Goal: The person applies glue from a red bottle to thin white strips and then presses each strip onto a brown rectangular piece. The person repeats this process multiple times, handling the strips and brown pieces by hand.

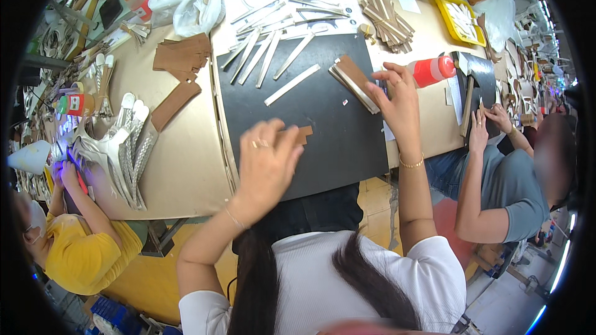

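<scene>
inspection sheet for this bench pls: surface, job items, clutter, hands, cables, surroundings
Surface: tan table with a black mat on it.
Job's things: small brown piece under the left hand; stack of brown strips at the right hand.
Clutter: pale strips, brown pieces, silver straps, red bottle, yellow tray.
Hands: left hand on the small piece; right hand touching the stack.
Cables: nothing seen.
Surroundings: person in yellow, person in grey.
</scene>
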The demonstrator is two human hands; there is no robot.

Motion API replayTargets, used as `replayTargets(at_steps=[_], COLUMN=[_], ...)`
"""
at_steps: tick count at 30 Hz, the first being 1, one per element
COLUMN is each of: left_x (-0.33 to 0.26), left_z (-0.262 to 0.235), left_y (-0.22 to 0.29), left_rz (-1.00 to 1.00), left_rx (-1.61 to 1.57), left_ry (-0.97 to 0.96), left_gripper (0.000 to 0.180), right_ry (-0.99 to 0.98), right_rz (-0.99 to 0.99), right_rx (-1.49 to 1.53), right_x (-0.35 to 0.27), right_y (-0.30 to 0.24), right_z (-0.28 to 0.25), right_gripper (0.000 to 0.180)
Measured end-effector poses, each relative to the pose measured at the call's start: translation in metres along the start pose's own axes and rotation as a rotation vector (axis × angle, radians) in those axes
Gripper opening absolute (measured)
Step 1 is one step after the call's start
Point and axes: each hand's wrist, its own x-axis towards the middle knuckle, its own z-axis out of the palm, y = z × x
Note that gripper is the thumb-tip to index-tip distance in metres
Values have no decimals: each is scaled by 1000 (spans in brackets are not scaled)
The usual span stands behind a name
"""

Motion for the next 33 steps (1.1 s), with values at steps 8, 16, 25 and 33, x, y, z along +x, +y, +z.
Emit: replayTargets(at_steps=[8, 16, 25, 33], left_x=[-49, -52, -53, -79], left_z=[38, 41, 37, 18], left_y=[12, 11, 11, 6], left_rz=[2, 25, 58, -111], left_rx=[109, 90, 34, 1], left_ry=[-245, -180, -71, 24], left_gripper=[88, 76, 73, 66], right_ry=[-52, -217, -197, -894], right_rz=[-273, -450, -197, 51], right_rx=[-58, -393, 356, 707], right_x=[149, 214, 200, 31], right_y=[20, 18, -34, -93], right_z=[113, 170, 100, 30], right_gripper=[18, 21, 28, 19])
